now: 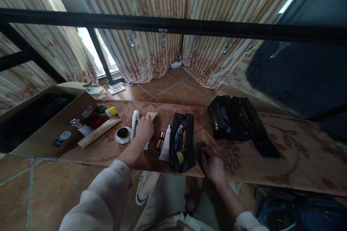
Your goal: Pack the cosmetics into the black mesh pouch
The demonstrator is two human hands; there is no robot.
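Observation:
My left hand (144,129) reaches forward and closes on a white tube with green print (135,120) lying on a patterned mat (244,151). A small beige card (151,116) lies just beyond its fingers. My right hand (211,161) rests on the mat's near edge with fingers loosely curled, holding nothing, just right of an open black pouch (182,141) with small items inside. A gold-capped bottle (160,141) and a pale pink tube (165,148) lie between the hands.
A round black-lidded jar (123,133), a long tan tube (99,132) and small bottles lie at left by a cardboard box (40,130). A larger black bag (235,119) sits at right. A black metal bar (173,25) crosses overhead before curtains.

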